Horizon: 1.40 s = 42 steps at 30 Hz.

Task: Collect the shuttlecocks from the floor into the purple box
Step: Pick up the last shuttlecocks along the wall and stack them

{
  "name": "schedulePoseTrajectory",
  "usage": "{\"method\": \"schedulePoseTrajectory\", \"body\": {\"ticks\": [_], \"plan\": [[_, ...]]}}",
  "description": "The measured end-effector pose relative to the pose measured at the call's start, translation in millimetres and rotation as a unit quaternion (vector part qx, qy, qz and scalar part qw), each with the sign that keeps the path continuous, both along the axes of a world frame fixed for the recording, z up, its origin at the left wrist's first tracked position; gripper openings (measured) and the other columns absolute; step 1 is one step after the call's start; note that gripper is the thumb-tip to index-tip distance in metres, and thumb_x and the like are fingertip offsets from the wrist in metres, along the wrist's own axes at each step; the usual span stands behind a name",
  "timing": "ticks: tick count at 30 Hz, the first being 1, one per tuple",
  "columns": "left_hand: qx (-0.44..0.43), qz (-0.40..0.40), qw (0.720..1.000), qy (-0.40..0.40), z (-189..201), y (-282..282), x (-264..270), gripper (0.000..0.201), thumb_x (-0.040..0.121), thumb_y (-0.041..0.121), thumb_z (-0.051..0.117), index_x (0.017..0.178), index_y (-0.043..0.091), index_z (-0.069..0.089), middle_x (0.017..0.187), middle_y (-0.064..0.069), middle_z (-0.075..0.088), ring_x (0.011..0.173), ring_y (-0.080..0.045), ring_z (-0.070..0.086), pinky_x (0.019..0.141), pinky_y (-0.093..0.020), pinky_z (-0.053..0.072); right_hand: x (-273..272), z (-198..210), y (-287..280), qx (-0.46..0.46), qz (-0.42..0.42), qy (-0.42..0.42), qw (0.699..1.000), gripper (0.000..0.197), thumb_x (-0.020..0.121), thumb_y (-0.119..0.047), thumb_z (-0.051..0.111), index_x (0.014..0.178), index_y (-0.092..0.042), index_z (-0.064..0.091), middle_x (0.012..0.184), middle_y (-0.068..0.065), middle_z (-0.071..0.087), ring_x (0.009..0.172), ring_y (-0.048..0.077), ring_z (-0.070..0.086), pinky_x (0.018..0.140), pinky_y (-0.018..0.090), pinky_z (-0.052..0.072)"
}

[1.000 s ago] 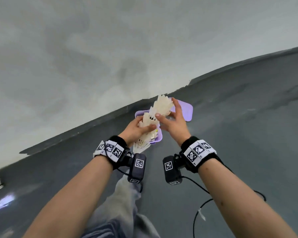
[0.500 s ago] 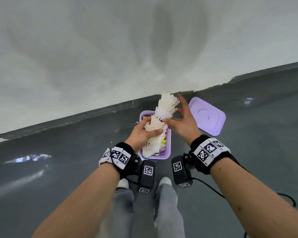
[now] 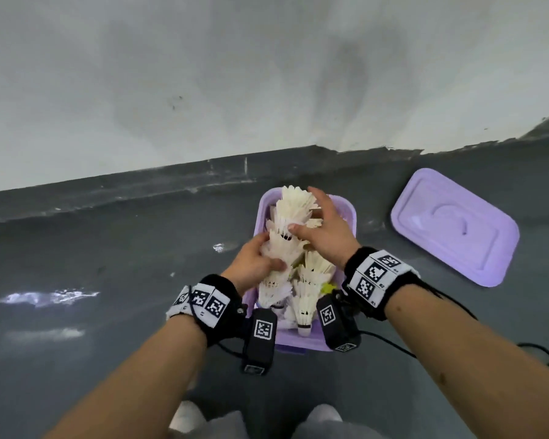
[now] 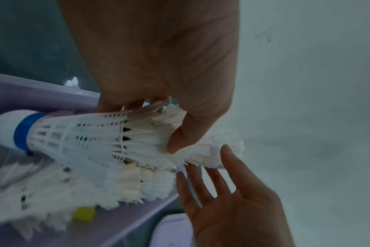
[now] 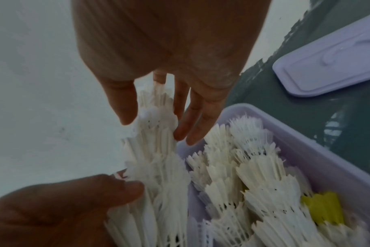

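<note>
**Nested stack going into the box, both hands on it**

I have a long stack of shuttlecocks (image 3: pixel 287 236), nested one inside the next, tilted over the purple box (image 3: pixel 349 213), its lower end already down among the ones lying inside. My left hand (image 3: pixel 254 264) grips the stack round its middle, fingers and thumb curled about the feather skirts; I judge that grip is there to carry the weight and keep the nested pieces from sliding apart. My right hand (image 3: pixel 325 236) rests on the upper part with fingers almost straight and spread, the thumb laid against the side. It holds nothing closed; it steadies and steers the top so the column does not buckle or fan open.

In the left wrist view the lowest piece shows a blue-banded cork (image 4: pixel 17 132) pointing down into the box, which suits laying the stack flat, cork first. The right wrist view shows other shuttlecocks (image 5: pixel 258 170) already lying in rows inside, with a yellow one (image 5: pixel 323 208) near the wall, so the free room seems to be along the side nearest my left hand.

The lid (image 3: pixel 454 226) lies flat on the floor (image 3: pixel 108 248), well apart to the right, out of the way of both arms. I see no loose shuttlecocks on the floor in these views. Next I would lower the stack and let go gently, since feathers crush easily.
</note>
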<state>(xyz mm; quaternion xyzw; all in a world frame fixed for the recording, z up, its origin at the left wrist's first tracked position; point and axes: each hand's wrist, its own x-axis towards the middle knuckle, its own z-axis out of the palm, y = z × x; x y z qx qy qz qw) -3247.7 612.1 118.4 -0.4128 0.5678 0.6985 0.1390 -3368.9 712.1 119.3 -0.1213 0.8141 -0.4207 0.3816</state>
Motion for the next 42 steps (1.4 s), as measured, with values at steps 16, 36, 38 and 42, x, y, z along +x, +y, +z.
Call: {"method": "schedulePoseTrajectory", "body": {"ticks": [16,36,38,42], "plan": [[-0.482,-0.332,0.801,0.125,-78.9,-24.8,-7.6,0.096,0.072,0.048,0.075,0.149,0.021,0.025,0.154,-0.001,0.025,0.14,-0.018,0.027,0.108,-0.025,0.026,-6.2,-103.3,-4.8,0.034,0.077,0.245,0.966,0.085,0.081,-0.045,0.069,0.15,-0.024,0.024,0.144,0.006,0.02,0.137,0.023,0.026,0.115,0.032,0.025],[-0.571,-0.467,0.675,-0.003,-136.2,-8.6,12.4,0.082,0.093,0.063,0.02,0.151,0.012,-0.008,0.16,-0.002,-0.014,0.143,-0.016,-0.025,0.112,-0.057,-0.011,15.5,-149.6,-7.7,0.22,0.341,0.37,0.836,0.06,0.099,-0.045,0.021,0.151,-0.037,-0.008,0.16,-0.008,-0.018,0.148,0.014,-0.012,0.118,0.045,-0.01],[-0.547,-0.466,0.695,0.006,-131.4,-10.5,11.3,0.085,0.092,0.064,0.026,0.151,0.014,-0.009,0.159,-0.001,-0.016,0.144,-0.015,-0.023,0.115,-0.054,-0.002,14.4,-145.8,-5.4,0.211,0.339,0.349,0.848,0.06,0.099,-0.045,0.023,0.15,-0.039,-0.008,0.159,-0.008,-0.019,0.148,0.014,-0.014,0.117,0.045,-0.011],[-0.495,-0.446,0.745,0.009,-89.6,-18.4,7.4,0.086,0.091,0.063,0.036,0.152,0.02,-0.006,0.16,-0.002,-0.012,0.146,-0.017,-0.015,0.115,-0.052,0.014,12.4,-106.2,-5.7,0.19,0.306,0.31,0.88,0.058,0.101,-0.044,0.025,0.151,-0.038,-0.003,0.16,-0.008,-0.017,0.148,0.012,-0.013,0.119,0.049,-0.006]]}}
